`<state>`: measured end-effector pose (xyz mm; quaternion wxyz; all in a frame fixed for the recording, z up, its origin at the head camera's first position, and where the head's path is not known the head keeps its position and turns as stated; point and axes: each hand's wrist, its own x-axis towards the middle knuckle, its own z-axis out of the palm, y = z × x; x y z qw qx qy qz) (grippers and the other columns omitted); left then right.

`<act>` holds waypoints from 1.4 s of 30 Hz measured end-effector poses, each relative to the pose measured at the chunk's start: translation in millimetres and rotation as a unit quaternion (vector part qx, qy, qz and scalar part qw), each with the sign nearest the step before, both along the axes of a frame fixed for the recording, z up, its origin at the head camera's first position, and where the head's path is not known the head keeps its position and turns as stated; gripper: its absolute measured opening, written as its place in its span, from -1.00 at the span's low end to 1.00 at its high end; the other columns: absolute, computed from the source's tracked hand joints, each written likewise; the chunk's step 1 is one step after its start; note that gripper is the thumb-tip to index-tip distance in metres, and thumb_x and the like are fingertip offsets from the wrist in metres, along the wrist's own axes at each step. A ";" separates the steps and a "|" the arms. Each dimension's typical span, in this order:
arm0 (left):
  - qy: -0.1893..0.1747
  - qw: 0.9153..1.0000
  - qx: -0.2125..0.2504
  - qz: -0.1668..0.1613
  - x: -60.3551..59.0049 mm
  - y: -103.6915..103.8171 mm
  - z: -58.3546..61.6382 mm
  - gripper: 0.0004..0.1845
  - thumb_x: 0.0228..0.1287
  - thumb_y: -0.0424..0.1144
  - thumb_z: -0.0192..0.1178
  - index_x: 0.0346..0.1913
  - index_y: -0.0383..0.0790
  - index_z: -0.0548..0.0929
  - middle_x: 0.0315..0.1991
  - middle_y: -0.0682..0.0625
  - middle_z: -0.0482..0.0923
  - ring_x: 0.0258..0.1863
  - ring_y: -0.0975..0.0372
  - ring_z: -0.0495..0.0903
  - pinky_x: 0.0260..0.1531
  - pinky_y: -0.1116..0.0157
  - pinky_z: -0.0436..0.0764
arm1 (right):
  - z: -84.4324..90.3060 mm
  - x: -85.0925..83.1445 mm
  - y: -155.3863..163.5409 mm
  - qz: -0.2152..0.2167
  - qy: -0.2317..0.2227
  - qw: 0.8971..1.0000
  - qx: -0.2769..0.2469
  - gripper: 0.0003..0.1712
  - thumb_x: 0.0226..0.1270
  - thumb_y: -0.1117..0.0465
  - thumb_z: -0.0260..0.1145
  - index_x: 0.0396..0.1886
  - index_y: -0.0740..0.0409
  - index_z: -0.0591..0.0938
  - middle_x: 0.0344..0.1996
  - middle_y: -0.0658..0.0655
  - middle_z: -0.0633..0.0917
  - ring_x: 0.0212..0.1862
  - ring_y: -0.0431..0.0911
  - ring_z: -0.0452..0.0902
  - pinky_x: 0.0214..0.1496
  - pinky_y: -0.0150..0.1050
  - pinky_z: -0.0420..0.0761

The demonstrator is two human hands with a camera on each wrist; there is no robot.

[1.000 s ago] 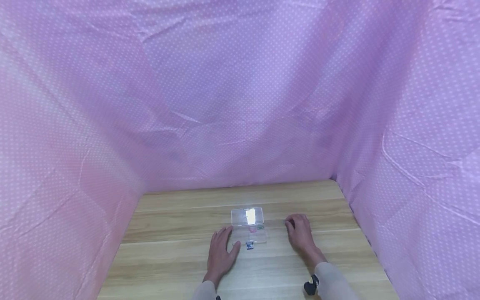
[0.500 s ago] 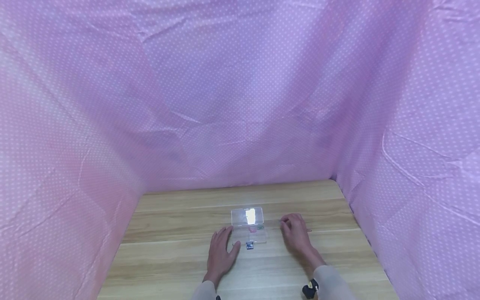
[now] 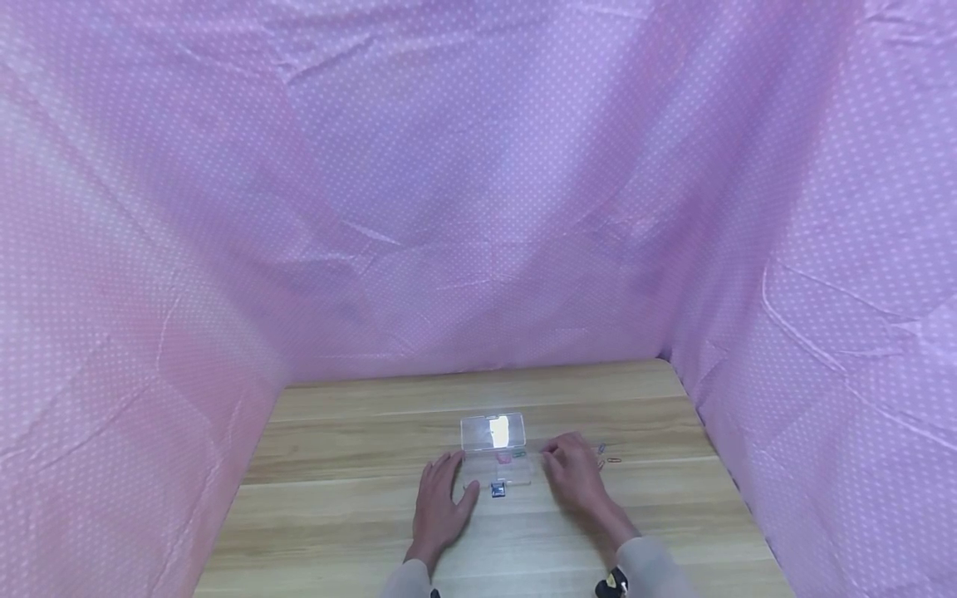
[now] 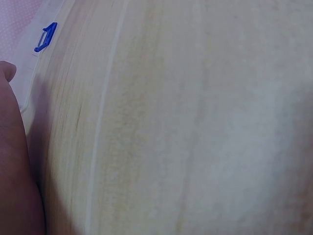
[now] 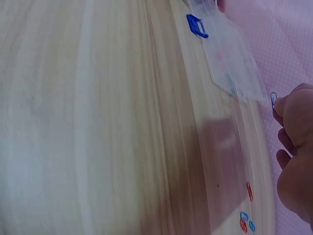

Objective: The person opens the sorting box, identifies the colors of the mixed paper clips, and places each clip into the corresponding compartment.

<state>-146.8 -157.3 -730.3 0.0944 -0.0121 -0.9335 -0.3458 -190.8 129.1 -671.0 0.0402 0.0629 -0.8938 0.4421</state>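
A clear plastic box (image 3: 481, 470) lies on the table, its lid (image 3: 478, 433) folded back and a blue latch (image 3: 498, 490) at its front. Pink paper clips (image 3: 504, 458) and a green paper clip (image 3: 519, 454) show inside. My left hand (image 3: 439, 508) rests along the box's left side, fingers extended and thumb spread toward the front corner. To the right of the box, my right hand (image 3: 577, 475) pinches a bluish paper clip (image 5: 273, 100) between thumb and finger. That clip sticks out past the fingertips, in the air near the box's right end.
Several loose red and blue paper clips (image 5: 244, 223) lie on the wooden table (image 3: 336, 482) behind and to the right of my right hand. A pink dotted cloth (image 3: 478, 249) encloses the table at the back and both sides.
My right hand has moved left toward the box, uncovering loose paper clips on the table to its right. My left hand and the box have stayed in place.
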 end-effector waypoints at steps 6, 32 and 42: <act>0.005 1.000 0.003 -0.002 -0.2 -0.5 0.3 -0.30 0.55 0.15 0.34 0.62 -0.02 0.56 0.59 -0.10 0.62 0.70 -0.10 0.46 0.88 -0.21 0.15 | -0.9 5.7 -13.1 0.026 0.001 1.000 0.003 -0.90 0.54 0.32 0.47 -0.04 0.11 0.83 -0.06 -0.02 0.79 0.10 -0.13 0.64 0.34 -0.01 0.81; 0.011 1.000 0.004 -0.003 -1.1 -1.1 -2.6 -0.30 0.55 0.16 0.34 0.62 -0.01 0.56 0.58 -0.10 0.63 0.69 -0.09 0.47 0.87 -0.21 0.16 | -1.4 10.0 -38.5 0.066 0.002 0.998 0.020 -0.92 0.54 0.31 0.46 -0.11 0.07 0.82 -0.01 -0.06 0.78 0.16 -0.12 0.63 0.38 0.03 0.78; 0.011 1.000 0.001 -0.003 -0.9 -1.3 -3.4 -0.30 0.55 0.15 0.34 0.62 0.00 0.56 0.58 -0.09 0.63 0.69 -0.08 0.47 0.87 -0.20 0.17 | -2.8 11.3 -38.3 0.064 -0.008 0.998 0.012 -0.85 0.58 0.28 0.43 0.03 0.10 0.81 0.16 0.05 0.79 0.31 0.01 0.64 0.52 0.22 0.72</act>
